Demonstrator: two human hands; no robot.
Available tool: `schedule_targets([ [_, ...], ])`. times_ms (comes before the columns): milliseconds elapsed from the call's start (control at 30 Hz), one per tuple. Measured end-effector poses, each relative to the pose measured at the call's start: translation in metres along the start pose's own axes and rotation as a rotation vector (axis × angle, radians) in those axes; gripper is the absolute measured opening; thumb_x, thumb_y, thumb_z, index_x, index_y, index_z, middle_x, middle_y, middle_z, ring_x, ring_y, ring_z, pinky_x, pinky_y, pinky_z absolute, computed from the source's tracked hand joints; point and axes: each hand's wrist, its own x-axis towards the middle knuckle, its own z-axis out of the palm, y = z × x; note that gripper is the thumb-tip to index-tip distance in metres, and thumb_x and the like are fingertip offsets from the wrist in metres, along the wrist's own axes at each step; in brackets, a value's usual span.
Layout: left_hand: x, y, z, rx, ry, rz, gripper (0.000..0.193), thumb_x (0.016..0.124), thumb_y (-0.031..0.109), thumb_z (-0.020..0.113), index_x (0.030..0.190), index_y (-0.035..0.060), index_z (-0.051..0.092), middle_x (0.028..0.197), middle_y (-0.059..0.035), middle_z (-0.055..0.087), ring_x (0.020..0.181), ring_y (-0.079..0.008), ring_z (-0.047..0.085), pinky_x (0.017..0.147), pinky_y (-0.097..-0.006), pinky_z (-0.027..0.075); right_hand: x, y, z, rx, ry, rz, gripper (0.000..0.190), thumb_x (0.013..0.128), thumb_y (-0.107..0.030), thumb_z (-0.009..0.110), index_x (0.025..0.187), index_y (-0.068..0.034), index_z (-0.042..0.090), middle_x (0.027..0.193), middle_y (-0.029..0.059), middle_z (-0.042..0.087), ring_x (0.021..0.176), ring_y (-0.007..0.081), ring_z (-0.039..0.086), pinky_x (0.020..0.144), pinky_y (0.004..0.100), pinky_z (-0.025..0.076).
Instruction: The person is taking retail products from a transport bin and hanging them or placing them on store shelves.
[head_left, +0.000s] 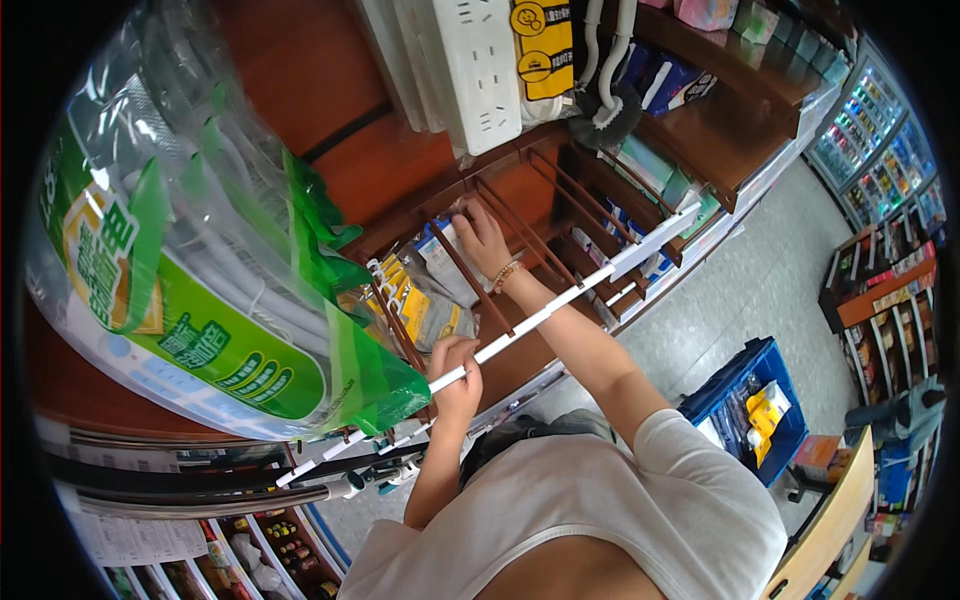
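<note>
My right hand (478, 236) reaches among the brown metal display hooks (469, 274), its fingers at the top of a blue-and-white hanging package (442, 262); whether they grip it is hard to tell. To the left of that package hang yellow-and-grey packages (426, 309) in clear wrapping. My left hand (455, 375) curls around the white label strip (517, 335) at the front ends of the hooks. Close by on the left hangs a large clear and green bag (225, 330) with grey hose-like coils inside.
Above are white power strips (480, 75) and a toilet brush (607, 120). A blue crate (750, 412) with packages stands on the floor at the right, near a wooden-topped table (832, 510). Drinks coolers (877, 135) and stocked shelves (892, 315) line the far side. A metal rail (225, 502) runs at lower left.
</note>
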Motion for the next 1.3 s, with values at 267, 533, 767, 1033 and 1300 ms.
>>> schedule_targets([
  [267, -0.023, -0.022, -0.013, 0.237, -0.023, -0.164, 0.029, 0.072, -0.007, 0.045, 0.099, -0.0010, 0.053, 0.096, -0.0177, 0.054, 0.088, -0.0332, 0.053, 0.080, -0.0365, 0.042, -0.062, 0.014, -0.029, -0.150, -0.148, 0.038, 0.048, 0.083, -0.017, 0.055, 0.123, 0.001, 0.037, 0.116, 0.0217, 0.048, 0.108, 0.0338, 0.046, 0.092, 0.0360, 0.036],
  [533, -0.075, 0.004, 0.006, 0.106, -0.021, -0.458, 0.022, 0.076, -0.005, 0.047, 0.097, -0.0013, 0.051, 0.091, -0.0131, 0.049, 0.076, -0.0235, 0.052, 0.066, -0.0315, 0.045, -0.273, 0.035, -0.154, 0.103, -0.236, 0.748, 0.032, 0.082, -0.001, 0.048, 0.114, -0.003, 0.048, 0.103, 0.0071, 0.054, 0.096, 0.0144, 0.054, 0.078, 0.0269, 0.046],
  [767, -0.121, 0.060, 0.089, -0.174, -0.823, -0.304, 0.011, 0.082, 0.003, 0.049, 0.091, 0.0019, 0.055, 0.082, -0.0123, 0.056, 0.069, -0.0235, 0.057, 0.060, -0.0309, 0.045, -0.422, -0.008, -0.266, 0.150, 0.179, 1.091, 0.024, 0.082, 0.005, 0.037, 0.097, -0.001, 0.055, 0.089, 0.0045, 0.057, 0.080, 0.0120, 0.055, 0.071, 0.0249, 0.047],
  [1033, -0.145, 0.158, 0.174, -0.190, -1.387, -0.001, 0.012, 0.081, 0.009, 0.051, 0.089, 0.0024, 0.055, 0.084, -0.0131, 0.057, 0.076, -0.0290, 0.057, 0.065, -0.0352, 0.045, -0.509, -0.081, -0.369, 0.058, 0.643, 1.118, 0.020, 0.082, 0.002, 0.040, 0.092, -0.001, 0.057, 0.081, 0.0059, 0.059, 0.069, 0.0109, 0.055, 0.066, 0.0241, 0.046],
  [1300, -0.188, 0.235, 0.213, -0.032, -1.600, 0.125, 0.013, 0.080, 0.009, 0.051, 0.090, 0.0018, 0.055, 0.088, -0.0148, 0.057, 0.084, -0.0327, 0.055, 0.071, -0.0378, 0.044, -0.631, -0.021, -0.486, 0.041, 1.349, 1.136, 0.016, 0.085, -0.006, 0.048, 0.099, -0.004, 0.053, 0.082, 0.0077, 0.058, 0.070, 0.0136, 0.055, 0.059, 0.0278, 0.050],
])
